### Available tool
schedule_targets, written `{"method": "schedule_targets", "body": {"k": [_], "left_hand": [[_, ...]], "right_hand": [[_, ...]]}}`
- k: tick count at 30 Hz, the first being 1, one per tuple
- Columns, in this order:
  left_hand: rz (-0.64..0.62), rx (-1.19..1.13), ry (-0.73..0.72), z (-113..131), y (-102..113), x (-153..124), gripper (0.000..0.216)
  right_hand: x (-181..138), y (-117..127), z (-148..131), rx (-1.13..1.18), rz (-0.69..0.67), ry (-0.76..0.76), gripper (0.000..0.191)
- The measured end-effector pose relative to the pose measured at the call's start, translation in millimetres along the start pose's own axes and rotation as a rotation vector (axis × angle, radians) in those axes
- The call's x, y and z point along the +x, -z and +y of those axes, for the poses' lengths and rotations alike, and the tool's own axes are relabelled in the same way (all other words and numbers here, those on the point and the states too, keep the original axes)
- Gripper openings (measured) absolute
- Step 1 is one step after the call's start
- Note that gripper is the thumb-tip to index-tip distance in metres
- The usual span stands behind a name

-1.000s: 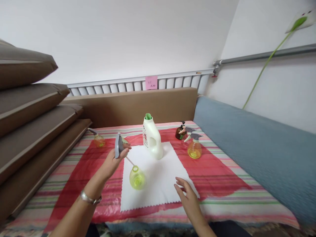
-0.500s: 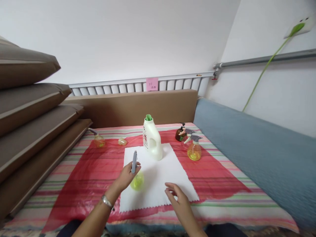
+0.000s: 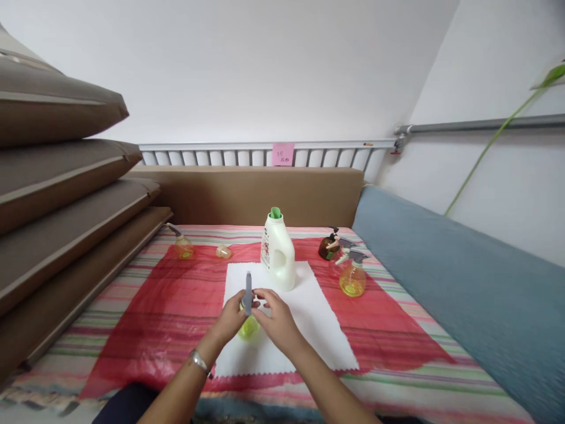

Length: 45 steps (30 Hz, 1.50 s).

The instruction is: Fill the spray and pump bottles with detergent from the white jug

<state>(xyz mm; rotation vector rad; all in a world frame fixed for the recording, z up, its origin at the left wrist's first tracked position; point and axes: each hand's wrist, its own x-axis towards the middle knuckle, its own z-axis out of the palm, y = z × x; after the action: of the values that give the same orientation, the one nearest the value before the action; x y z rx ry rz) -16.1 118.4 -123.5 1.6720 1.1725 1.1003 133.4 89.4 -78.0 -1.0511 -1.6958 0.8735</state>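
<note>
A small yellow-green spray bottle [image 3: 248, 327] stands on a white cloth [image 3: 309, 330]. My left hand [image 3: 232, 321] is closed on its grey spray head [image 3: 248, 291], which sits upright on top of the bottle. My right hand [image 3: 274, 318] has its fingers pinched at the neck of the bottle, just under the spray head. Both hands hide most of the bottle. A white detergent bottle [image 3: 278, 251] with a green cap stands just behind them at the cloth's far edge.
An orange spray bottle [image 3: 352, 274] and a brown one [image 3: 329, 244] stand at the right on the red plastic sheet [image 3: 176, 306]. Another orange spray bottle [image 3: 182, 244] and a small bottle [image 3: 223, 252] lie at the far left. Brown cushions [image 3: 66, 194] are stacked left, a blue pad [image 3: 450, 282] right.
My left hand brought the spray head down from the air onto the yellow-green bottle. My right hand left the cloth and came up to the bottle's neck.
</note>
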Motion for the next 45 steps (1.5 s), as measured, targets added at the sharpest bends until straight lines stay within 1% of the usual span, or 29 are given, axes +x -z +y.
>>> {"method": "schedule_targets", "body": {"k": [5,10,15,19,24,28,33,37,40,45], "left_hand": [[0.065,-0.021,-0.04,-13.3,-4.9,-4.7,0.031],[0.108,-0.023,-0.073,-12.7,-8.2,-13.6,0.034],[0.163,-0.019,-0.072,-12.6,-12.2,-18.0,0.036],[0.156,-0.031,-0.09,-12.5,-12.1,-17.9,0.037],[0.149,-0.021,-0.101,-12.5,-10.3,-17.1,0.037],[0.138,-0.013,-0.103,-13.9,-11.4,-17.2,0.038],[0.142,0.0,-0.079,-18.6,-14.5,-16.2,0.037],[0.138,0.002,-0.068,-19.8,-14.7,-13.7,0.035],[0.131,-0.005,-0.067,-18.1,-13.4,-13.2,0.033],[0.122,-0.018,-0.066,-17.0,-11.4,-14.0,0.03]], "right_hand": [[8.1,-8.6,2.0,-0.004,-0.02,-0.033,0.036],[8.7,-7.5,7.8,0.025,-0.08,-0.04,0.026],[10.0,-4.4,13.9,0.037,-0.117,-0.076,0.029],[16.5,-7.8,14.3,0.026,-0.137,-0.087,0.036],[25.8,-20.4,18.8,0.006,-0.101,-0.121,0.024],[27.8,-26.8,24.8,0.042,-0.066,-0.125,0.02],[21.6,-25.3,27.5,0.152,-0.054,-0.133,0.032],[16.2,-23.5,25.0,0.182,-0.034,-0.114,0.027],[15.5,-24.0,25.1,0.195,-0.042,-0.1,0.023],[17.8,-26.1,28.4,0.157,-0.05,-0.105,0.02]]}}
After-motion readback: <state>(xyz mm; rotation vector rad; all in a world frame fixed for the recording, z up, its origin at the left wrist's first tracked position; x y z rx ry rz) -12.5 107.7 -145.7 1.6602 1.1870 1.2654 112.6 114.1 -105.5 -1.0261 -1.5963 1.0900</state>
